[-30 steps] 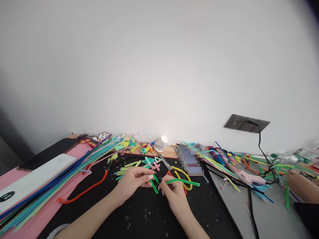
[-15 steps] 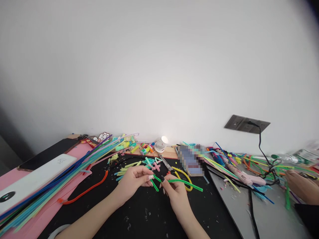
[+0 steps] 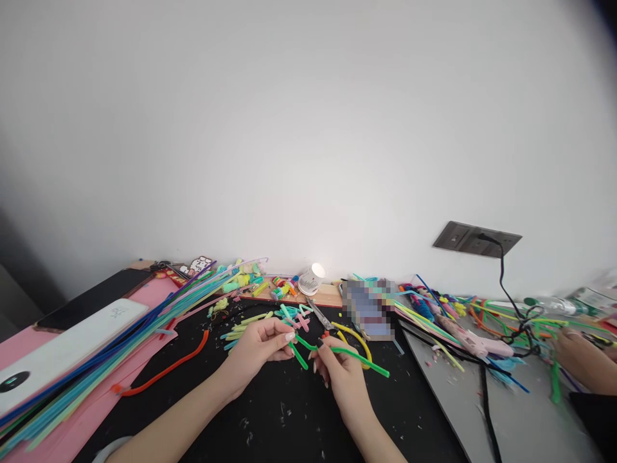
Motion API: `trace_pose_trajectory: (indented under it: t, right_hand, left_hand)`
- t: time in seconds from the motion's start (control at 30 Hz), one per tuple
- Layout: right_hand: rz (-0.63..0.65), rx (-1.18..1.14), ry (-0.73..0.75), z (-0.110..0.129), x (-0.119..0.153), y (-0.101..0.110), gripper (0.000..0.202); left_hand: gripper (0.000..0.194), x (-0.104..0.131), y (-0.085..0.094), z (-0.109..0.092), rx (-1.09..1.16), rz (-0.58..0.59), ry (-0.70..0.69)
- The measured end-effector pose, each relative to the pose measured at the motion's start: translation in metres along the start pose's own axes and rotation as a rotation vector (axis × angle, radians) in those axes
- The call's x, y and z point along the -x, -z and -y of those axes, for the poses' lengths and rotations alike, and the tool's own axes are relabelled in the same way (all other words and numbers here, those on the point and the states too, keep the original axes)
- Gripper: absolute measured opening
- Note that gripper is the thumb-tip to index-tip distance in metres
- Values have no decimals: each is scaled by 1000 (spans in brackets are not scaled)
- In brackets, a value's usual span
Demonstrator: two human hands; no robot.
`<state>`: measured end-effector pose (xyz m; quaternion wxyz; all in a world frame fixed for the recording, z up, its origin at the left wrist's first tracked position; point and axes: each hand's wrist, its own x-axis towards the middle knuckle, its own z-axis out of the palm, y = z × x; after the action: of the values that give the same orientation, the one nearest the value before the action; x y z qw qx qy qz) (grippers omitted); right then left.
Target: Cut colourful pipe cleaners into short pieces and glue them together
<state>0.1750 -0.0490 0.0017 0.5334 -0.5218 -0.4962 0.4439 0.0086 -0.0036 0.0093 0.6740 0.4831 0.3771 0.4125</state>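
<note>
Fingers partly cover scissors, near an apparent phone.

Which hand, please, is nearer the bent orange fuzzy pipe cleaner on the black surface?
Left: the left hand is to the right of the orange pipe cleaner; the right hand is farther right.

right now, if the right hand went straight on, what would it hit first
Past the green pipe cleaner in its grip, the right hand would probably meet the pink pieces, though depth is unclear.
</note>
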Motion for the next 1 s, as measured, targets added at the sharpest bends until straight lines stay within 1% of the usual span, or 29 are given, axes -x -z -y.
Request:
trace_pose_trajectory:
  t: [0.1,0.23,0.33,0.53,0.63,0.73,0.9,1.0]
  right_hand:
    - [-63,-88,35,1,-1,1,21]
    - [-32,-165,51,4,-2,2,19]
    - [-4,-134,78,5,-2,3,20]
    - [-14,-72,71,3,-5,4,26]
    - [13,-88,28,2,-5,4,27]
    - [19,-156,-47,2,-3,2,24]
    - [41,-187,-165,5,0,-1,23]
    - [44,-208,-171,6,0,-1,23]
  left_hand:
    - [24,0,0,0,16,-15,-7]
    - [25,0,1,0,47,-40,0]
    - [25,0,0,0,53,-37,13]
    - [27,0,-1,2,26,-7,3]
    - [26,-1,0,3,37,-43,13]
    - [25,-2,1,3,50,-71,22]
    - [24,-1,0,3,58,-61,17]
    - [24,-1,-1,4,28,-53,16]
